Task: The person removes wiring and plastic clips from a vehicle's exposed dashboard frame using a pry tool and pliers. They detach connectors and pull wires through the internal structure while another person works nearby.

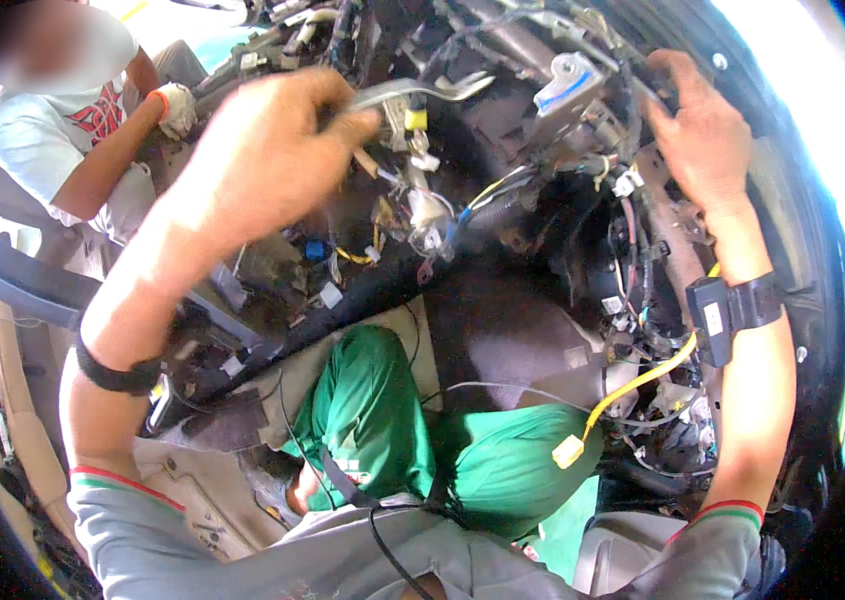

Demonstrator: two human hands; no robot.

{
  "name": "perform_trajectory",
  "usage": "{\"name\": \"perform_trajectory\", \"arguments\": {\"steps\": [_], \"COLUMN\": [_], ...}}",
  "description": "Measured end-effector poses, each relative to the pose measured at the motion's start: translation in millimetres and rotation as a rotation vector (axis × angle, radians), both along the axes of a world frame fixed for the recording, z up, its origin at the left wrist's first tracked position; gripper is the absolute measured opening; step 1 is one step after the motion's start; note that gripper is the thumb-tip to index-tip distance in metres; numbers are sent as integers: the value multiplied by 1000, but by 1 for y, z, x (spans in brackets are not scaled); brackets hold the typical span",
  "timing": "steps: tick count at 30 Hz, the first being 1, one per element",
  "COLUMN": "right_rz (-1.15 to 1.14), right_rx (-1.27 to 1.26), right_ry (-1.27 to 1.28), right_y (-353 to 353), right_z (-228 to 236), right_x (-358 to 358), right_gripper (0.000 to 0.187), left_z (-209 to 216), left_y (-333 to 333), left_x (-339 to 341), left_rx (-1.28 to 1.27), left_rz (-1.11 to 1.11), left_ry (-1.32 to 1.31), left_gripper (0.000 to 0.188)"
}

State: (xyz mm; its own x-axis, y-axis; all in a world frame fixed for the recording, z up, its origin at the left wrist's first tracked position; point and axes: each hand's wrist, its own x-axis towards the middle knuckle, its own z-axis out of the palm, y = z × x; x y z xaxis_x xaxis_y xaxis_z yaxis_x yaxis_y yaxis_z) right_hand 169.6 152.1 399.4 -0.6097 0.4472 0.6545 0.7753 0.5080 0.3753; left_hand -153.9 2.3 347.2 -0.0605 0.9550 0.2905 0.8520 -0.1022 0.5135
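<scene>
The left hand (268, 155) clamps a metal tool (458, 94). Right of it, the stripped dashboard (383, 276) holds wiring (491, 190). I can't tell the right hand's (708, 140) grip.

A pale-shirted co-worker (53, 145) is at upper left.

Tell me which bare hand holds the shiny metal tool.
The left hand: a silvery, curved-tipped tool juts from its grip, while the right hand shows no such tool.

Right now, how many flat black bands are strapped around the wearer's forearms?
2: one black band around the left forearm, the other band around the right forearm, beside a dark rectangular box. None seem hidden.
</scene>
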Motion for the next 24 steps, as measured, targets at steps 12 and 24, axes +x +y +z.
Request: {"name": "perform_trajectory", "arguments": {"steps": [12,24], "right_rz": [58,-214], "right_rx": [-290,-339], "right_ry": [2,-285], "right_y": [-39,-97], "right_z": [44,2], "right_x": [4,-36], "right_gripper": [37,42], "left_z": [-20,-13], "left_y": [42,50], "left_x": [85,97], "left_rx": [-26,-196], "left_rz": [-271,-233], "left_ry": [-761,-1616], "left_gripper": [48,34]}}
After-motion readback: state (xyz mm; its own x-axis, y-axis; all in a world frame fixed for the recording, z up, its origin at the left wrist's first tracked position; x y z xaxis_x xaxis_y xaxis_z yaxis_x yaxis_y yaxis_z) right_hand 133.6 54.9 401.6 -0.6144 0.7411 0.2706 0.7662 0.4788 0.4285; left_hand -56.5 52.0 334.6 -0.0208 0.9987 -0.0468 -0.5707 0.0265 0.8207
